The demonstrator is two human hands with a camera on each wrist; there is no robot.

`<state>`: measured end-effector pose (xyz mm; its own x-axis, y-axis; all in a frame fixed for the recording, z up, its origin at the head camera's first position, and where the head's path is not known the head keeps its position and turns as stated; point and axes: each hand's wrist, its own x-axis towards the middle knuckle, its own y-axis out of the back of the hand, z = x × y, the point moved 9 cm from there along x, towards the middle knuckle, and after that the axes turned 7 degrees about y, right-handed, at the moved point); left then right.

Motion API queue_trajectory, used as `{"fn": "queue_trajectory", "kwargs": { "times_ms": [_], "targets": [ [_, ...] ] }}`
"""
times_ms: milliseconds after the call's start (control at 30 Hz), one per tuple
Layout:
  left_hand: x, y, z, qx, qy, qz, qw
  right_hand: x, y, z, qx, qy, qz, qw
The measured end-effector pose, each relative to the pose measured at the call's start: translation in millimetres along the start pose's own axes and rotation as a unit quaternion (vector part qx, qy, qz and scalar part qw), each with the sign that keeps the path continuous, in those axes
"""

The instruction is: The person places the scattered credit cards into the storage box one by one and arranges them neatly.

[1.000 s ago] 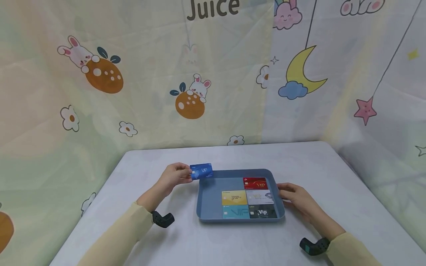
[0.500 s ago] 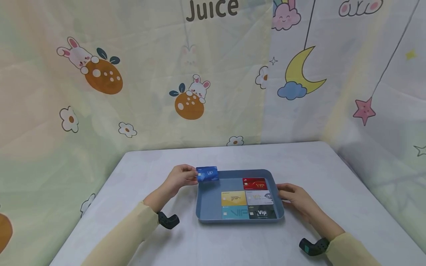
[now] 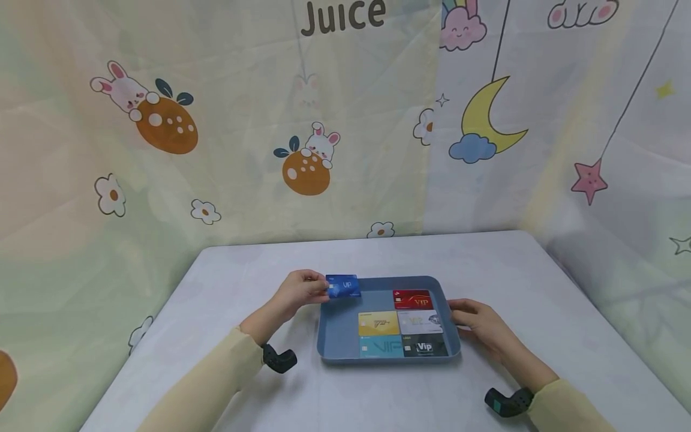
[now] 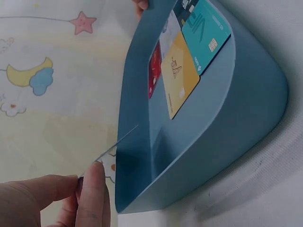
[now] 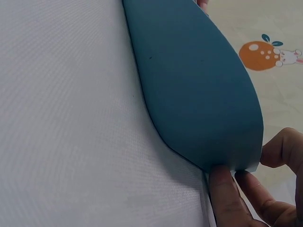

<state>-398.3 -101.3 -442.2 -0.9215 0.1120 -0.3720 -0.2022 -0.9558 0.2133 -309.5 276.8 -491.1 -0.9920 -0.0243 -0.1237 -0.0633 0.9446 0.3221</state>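
A blue VIP card is pinched between the thumb and fingers of my left hand, over the far left corner of a blue-grey tray. In the left wrist view the card appears nearly edge-on, above the tray floor. My right hand touches the tray's right side. Its fingertips rest against the outer wall, with the thumb at the rim. Inside lie a red card, a gold card, a silver-white card, a teal card and a black card.
The tray stands on a white-covered table. Behind and around it hang cloth walls printed with cartoons. A black wrist device is worn on the left forearm, and another black device on the right.
My left hand has moved right and slightly nearer, carrying the blue card from beside the tray's far left corner to over it. The right hand and the other cards have stayed in place.
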Motion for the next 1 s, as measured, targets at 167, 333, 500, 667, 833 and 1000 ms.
{"fn": "queue_trajectory", "kwargs": {
  "times_ms": [167,333,500,667,833,1000],
  "targets": [
    [-0.2,-5.0,2.1,0.007,0.002,-0.006,1.0,-0.7,0,0,0.001,0.001,-0.002,1.0],
    [-1.0,-10.7,5.0,0.014,0.002,-0.015,0.9998,-1.0,0,0,0.0,-0.005,0.0,1.0],
    [0.4,-13.9,2.7,0.012,0.013,-0.018,0.9997,-1.2,-1,0,-0.001,-0.005,0.002,1.0],
    [2.1,-19.4,0.5,0.017,0.02,-0.02,0.9995,-0.2,0,1,-0.003,-0.003,0.007,1.0],
    [2.5,-24.4,0.5,0.026,0.021,-0.018,0.9993,0.5,0,1,-0.005,-0.006,0.006,1.0],
    [5.1,-26.8,0.5,0.048,0.025,-0.007,0.9985,0.6,-1,1,-0.005,-0.006,0.005,1.0]
  ]
}}
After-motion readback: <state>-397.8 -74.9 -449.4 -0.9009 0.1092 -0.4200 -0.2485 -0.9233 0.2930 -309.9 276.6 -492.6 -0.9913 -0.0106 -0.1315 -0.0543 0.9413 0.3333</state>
